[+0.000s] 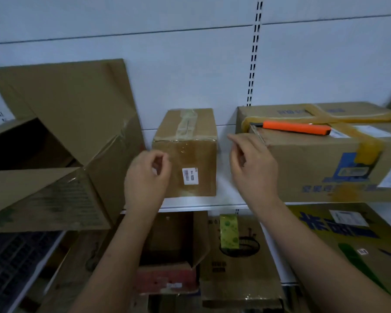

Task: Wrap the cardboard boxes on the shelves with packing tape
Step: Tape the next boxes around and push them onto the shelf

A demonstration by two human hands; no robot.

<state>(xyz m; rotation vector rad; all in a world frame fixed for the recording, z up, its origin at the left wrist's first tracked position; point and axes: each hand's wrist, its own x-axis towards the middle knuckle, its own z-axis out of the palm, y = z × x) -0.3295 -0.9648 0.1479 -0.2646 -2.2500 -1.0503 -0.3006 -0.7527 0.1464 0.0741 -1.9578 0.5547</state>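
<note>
Your left hand (147, 175) & right hand (252, 163), fingers (235, 141) loosely curled, nothing pinched, flank small box (190, 154) to steady it.

A white metal shelf (226, 201) runs across the scene in front of a pale back panel. On it, at the left, sits a large brown cardboard box with open flaps (61, 159), reaching over the near edge. Near the middle stands a small brown cardboard box sealed with clear tape (190, 152), a white barcode label (190, 176) on its near face. To the right, apart from it, lies a wide brown cardboard box with yellow tape and blue print (325, 163). Bare white shelf shows between the small and wide boxes.
</note>
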